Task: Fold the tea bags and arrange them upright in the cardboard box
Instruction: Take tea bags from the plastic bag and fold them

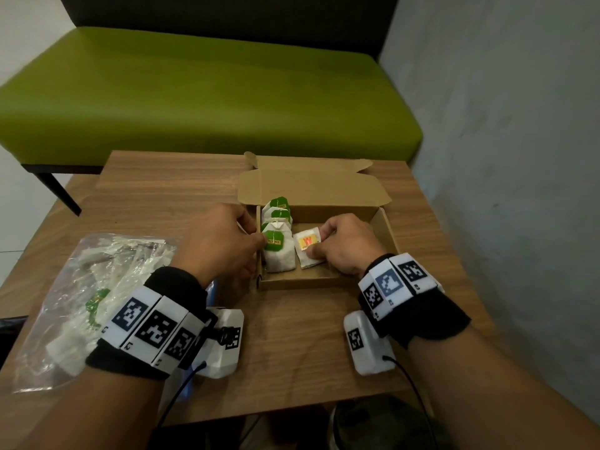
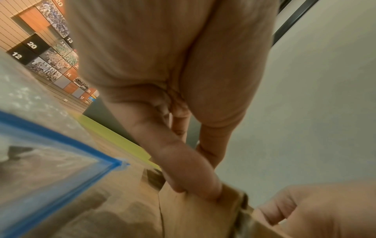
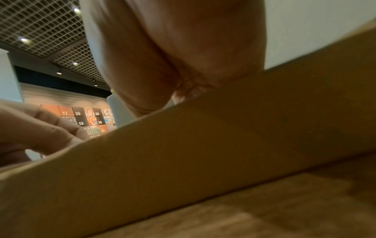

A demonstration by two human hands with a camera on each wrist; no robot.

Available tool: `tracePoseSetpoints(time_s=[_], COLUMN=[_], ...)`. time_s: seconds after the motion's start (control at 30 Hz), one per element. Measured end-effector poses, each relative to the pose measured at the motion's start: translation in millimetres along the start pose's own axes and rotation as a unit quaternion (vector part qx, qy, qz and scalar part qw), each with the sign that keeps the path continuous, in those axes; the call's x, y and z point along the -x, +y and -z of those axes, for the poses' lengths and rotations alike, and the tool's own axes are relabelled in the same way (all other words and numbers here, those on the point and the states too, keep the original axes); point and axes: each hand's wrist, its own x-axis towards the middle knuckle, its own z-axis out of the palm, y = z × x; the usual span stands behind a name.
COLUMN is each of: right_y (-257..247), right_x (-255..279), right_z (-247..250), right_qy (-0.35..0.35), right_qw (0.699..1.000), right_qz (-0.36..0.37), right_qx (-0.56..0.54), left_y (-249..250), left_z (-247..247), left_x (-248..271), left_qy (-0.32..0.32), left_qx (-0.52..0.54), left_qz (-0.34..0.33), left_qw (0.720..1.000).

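Cardboard box (image 1: 388, 235) sits open at table's (image 1: 168, 190) far right part, lid flap back. Your left hand (image 1: 220, 241): grip pinched on green-tagged tea bag (image 1: 276, 253), front of upright row along box's left wall. Your right hand (image 1: 344, 245): grip pinched on yellow-tagged tea bag (image 1: 306, 248), just beside green one. Plastic zip bag (image 1: 81, 300) of tea bags lies at table's near left edge.

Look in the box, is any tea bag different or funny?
Yes. The tea bag in the right hand has a red and yellow tag, while the row along the left wall of the box has green tags. It also leans back instead of standing upright like the others.
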Motion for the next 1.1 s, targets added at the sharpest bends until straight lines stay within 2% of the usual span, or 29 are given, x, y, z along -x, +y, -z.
tracePoseSetpoints(time_s=[0.2, 0.43, 0.8, 1.1], right_y=[9, 28, 30, 38], right_x=[-2, -22, -35, -41], right_z=[19, 54, 48, 45], right_qy=[0.067, 0.175, 0.252, 0.266], right_qw=[0.996, 0.983, 0.967, 0.964], right_qz=[0.055, 0.025, 0.014, 0.005], right_qx=[-0.006, 0.044, -0.017, -0.006], left_y=[0, 1, -1, -3], left_z=[4, 4, 3, 4], left_x=[0, 0, -2, -5], left_qy=[0.006, 0.009, 0.008, 0.015], left_qx=[-0.008, -0.006, 0.0, -0.004], left_qz=[-0.005, -0.002, -0.004, -0.005], left_qw=[1.0, 1.0, 1.0, 1.0])
